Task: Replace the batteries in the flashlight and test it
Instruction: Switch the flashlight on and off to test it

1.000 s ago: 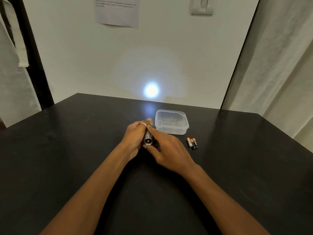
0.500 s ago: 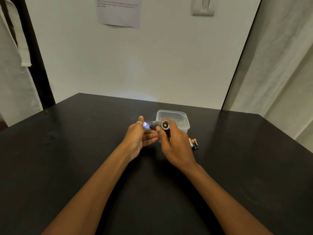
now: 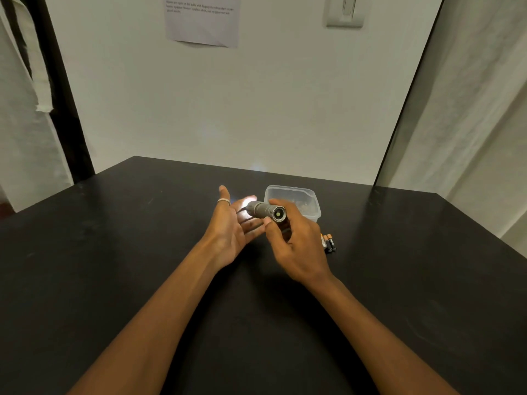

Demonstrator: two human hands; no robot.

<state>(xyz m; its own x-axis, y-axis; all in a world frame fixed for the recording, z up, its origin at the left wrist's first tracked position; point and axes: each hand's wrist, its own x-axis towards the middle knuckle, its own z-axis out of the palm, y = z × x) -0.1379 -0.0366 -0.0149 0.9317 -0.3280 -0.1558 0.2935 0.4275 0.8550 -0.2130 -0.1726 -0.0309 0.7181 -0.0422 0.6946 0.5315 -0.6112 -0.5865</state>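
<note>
Head cam view: a person sits at a black table [image 3: 114, 280] w/ both forearms stretched fwd. The right hand [image 3: 296, 246] holds one flashlight [image 3: 265, 210] just above the table, near centre, fingers curled round the barrel and thumb on its near side. The round tail end w/ its button faces the camera; the lens end points left.

What changed: a sec ago the flashlight pointed at the back wall [image 3: 256, 109] and threw a bright spot there, w/ both hands on it. Now the left hand [image 3: 231, 232] has let go and is spread flat, palm up-ish, fingers loose, holding nothing. The beam falls on its fingers [image 3: 248, 202], lit bright white, right beside the lens. Only a faint glow is left on the wall. Judgement: the light works, so the test step looks about done; the fresh cells seem to be in.

Counts: 1 flashlight. 1 clear plastic tub [image 3: 302, 195], just behind the right hand; contents too blurry to tell. Loose batteries [image 3: 328, 243] lie side by side right of that hand, prob. 3. 1 ring [image 3: 224, 201] on the left hand. 1 paper sheet [image 3: 202, 21] and 1 wall switch [image 3: 345, 11] up on the wall.
</note>
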